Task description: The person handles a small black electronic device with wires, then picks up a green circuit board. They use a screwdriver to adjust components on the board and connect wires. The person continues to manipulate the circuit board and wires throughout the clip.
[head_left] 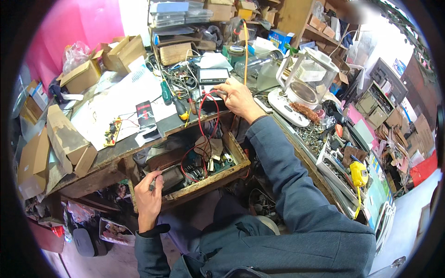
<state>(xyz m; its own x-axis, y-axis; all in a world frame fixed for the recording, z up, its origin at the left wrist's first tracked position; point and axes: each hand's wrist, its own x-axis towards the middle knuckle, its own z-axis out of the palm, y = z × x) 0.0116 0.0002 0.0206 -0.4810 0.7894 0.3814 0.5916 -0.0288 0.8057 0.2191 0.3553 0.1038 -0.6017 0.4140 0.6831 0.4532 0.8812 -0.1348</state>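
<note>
At a dark-screened device (pixel 213 75) on the cluttered bench, my right hand (pixel 236 99) pinches the upper end of a red lead (pixel 200 113), which hangs in loops into the open wooden drawer (pixel 238 164). My left hand (pixel 150 197) is closed at the drawer's front left, on something small and dark that I cannot make out. A dark metal block (pixel 172 176) lies inside beside it, among assorted parts. Screwdrivers (pixel 180 110), a black-red pouch (pixel 145 116) and a small wired circuit board (pixel 111 131) lie left of my right hand.
White papers and cardboard boxes (pixel 79 74) cover the left bench. A glass kettle-like jug (pixel 309 76) on a white base, loose hardware and a yellow tape measure (pixel 358 173) crowd the right bench. Stacked bins (pixel 176 14) stand behind. A bin (pixel 116 231) sits below left.
</note>
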